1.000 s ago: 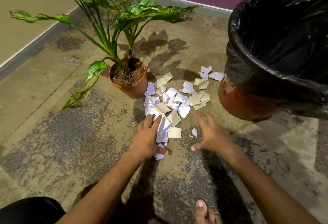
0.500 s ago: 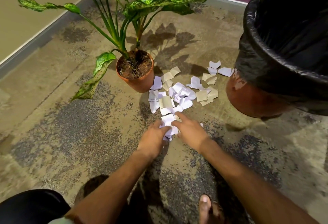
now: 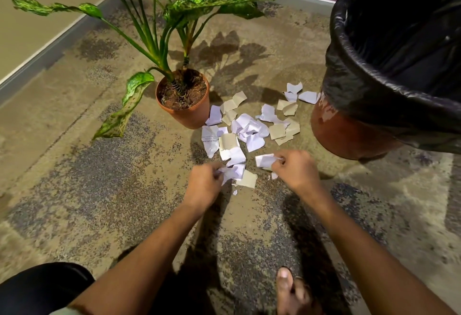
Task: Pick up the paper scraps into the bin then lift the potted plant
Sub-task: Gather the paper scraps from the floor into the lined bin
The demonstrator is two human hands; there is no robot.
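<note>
Since half a second earlier, both hands had drawn apart from the spot where they met over the near edge of the pile, each coming away with paper.

From the head camera, the left hand (image 3: 204, 185) was closed around a bunch of white scraps (image 3: 233, 171) at the near side of the pile, fingers curled over them. The right hand (image 3: 295, 168) was pinched shut on another white scrap (image 3: 265, 160), held just off to the right of the left hand's bunch. A tan piece (image 3: 248, 179) lay on the floor (image 3: 99, 177) between the two hands.

The rest of the paper scraps (image 3: 249, 127) lay spread on the floor beyond the hands, white and tan pieces mixed, between the potted plant (image 3: 184, 97) on the left and the bin (image 3: 399, 65) on the right. A few scraps touched the base of the plant's orange pot, and a few lay against the foot of the bin. The bin was lined with a black bag (image 3: 411, 27) folded over its rim. The plant stood upright on the floor, its mottled green leaves spreading out to the left and back toward the wall (image 3: 37, 15). A bare foot (image 3: 290, 292) showed at the bottom edge.
</note>
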